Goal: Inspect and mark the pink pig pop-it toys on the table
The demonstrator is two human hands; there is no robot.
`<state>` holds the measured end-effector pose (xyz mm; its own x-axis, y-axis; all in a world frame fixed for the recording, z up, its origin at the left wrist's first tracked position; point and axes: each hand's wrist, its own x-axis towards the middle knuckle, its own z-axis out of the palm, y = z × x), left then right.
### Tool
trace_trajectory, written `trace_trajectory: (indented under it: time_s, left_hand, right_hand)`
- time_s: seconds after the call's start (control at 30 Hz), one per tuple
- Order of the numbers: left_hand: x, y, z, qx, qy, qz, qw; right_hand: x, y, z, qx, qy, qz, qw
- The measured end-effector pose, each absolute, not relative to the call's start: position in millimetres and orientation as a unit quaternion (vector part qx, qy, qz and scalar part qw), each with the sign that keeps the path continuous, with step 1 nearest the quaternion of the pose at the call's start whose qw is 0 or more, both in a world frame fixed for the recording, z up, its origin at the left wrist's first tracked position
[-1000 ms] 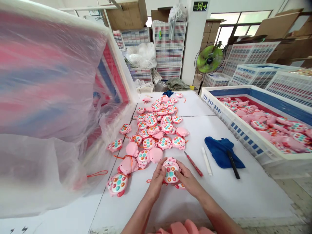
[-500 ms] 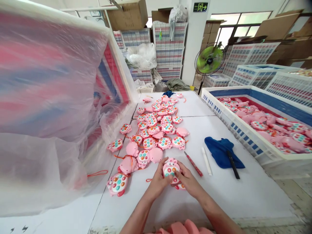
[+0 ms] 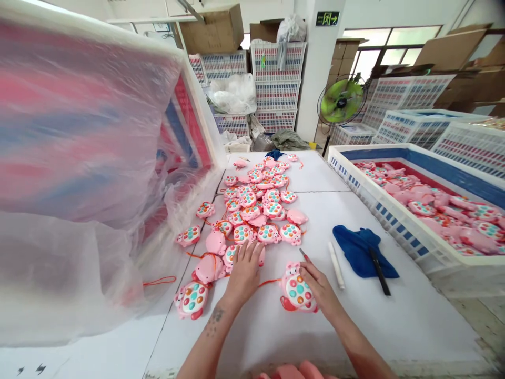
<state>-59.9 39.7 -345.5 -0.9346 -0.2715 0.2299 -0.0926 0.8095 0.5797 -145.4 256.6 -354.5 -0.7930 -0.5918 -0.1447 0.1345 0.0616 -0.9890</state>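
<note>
**Pig toy (image 3: 297, 289) at the right hand (image 3: 319, 287)**

Pink plastic shaped like a pig, ears at the far end; a white face panel carries round buttons in teal, orange and red; an orange cord (image 3: 269, 282) runs from its side toward the left hand (image 3: 244, 275); it lies face up on the white table (image 3: 252, 342), apart from the pile; the right hand is open, its fingers resting on the toy's right edge without gripping it; the left hand is open too, palm down and fingers spread, on the near edge of the pile of toys (image 3: 256, 205), its fingertips over a toy it does not close on.

Just beyond the right hand lies a red-handled tool (image 3: 303, 255); farther right are a white stick (image 3: 336, 266) and a blue cloth (image 3: 361, 252) with a black marker (image 3: 379, 271) on it; a white crate (image 3: 394, 223) lined in blue holds more pig toys; a plastic sheet (image 3: 79, 131) hangs on the left; pink foam (image 3: 300, 371) shows at the bottom edge.

No brand can be read on the toys; a green exit sign (image 3: 327, 19) high on the pillar shows a running figure and an arrow.
</note>
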Motion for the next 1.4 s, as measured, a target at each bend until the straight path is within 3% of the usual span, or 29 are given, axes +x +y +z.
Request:
trace_trajectory:
  time_s: [0.1, 0.27, 0.33, 0.47, 0.73, 0.9, 1.07, 1.17, 1.4]
  left_hand:
    - [-70, 24, -360, 0.108, -0.962, -0.212, 0.133]
    - [-77, 23, -353, 0.119, -0.950, -0.251, 0.144]
    - [-75, 29, -341, 0.111, -0.942, -0.281, 0.146]
    - [-66, 41, -315, 0.079, -0.921, -0.354, 0.140]
    - [-63, 64, -290, 0.078, -0.860, -0.500, 0.065]
    - [-54, 73, -296, 0.080, -0.822, -0.563, 0.032]
    - [-46, 82, -300, 0.098, -0.833, -0.545, -0.016]
    - [-45, 83, -298, 0.102, -0.849, -0.517, -0.030]
    - [-47, 87, -300, 0.122, -0.869, -0.479, -0.029]
  right_hand:
    - [-136, 254, -345, -0.304, 0.731, -0.567, 0.227]
    - [-115, 234, -347, -0.477, 0.756, -0.416, 0.169]
    - [-115, 230, -354, -0.474, 0.758, -0.423, 0.147]
    - [-129, 232, -356, -0.339, 0.775, -0.526, 0.090]
    - [-140, 231, -331, -0.282, 0.630, -0.664, 0.287]
    - [-137, 229, -346, -0.152, 0.547, -0.750, 0.341]
    - [-134, 231, -348, -0.129, 0.474, -0.772, 0.404]
    - [-130, 230, -345, -0.143, 0.473, -0.766, 0.411]
    - [-126, 225, -345, -0.145, 0.541, -0.761, 0.327]
